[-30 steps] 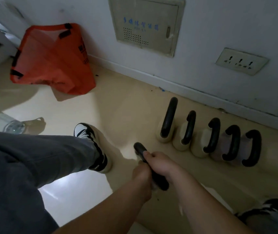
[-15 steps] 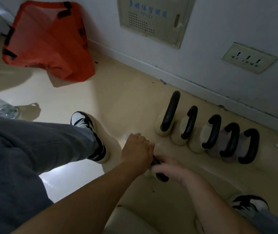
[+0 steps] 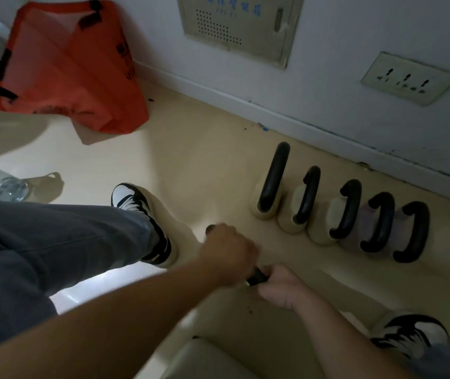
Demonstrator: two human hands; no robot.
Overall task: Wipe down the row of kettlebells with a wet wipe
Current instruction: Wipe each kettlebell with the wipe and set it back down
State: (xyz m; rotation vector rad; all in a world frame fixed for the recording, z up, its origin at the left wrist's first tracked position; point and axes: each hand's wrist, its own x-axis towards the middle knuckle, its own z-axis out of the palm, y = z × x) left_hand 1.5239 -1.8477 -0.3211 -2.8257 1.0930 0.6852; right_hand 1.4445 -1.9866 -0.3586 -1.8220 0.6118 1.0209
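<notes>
Nearest us, just in front of the row's left end, our right hand (image 3: 281, 287) curls round the near end of the black handle of a 6th kettlebell (image 3: 256, 276), and our left hand (image 3: 228, 254) grips the handle's far part. Its body is hidden under both hands, and we cannot make out any wipe. We judge this 1 is mid-wipe. The row (image 3: 349, 212) of 5 by the wall looks neither wet nor dry, so progress is unclear.

Left hand (image 3: 228, 253) and right hand (image 3: 278, 285) hide most of one kettlebell (image 3: 256, 276).
</notes>
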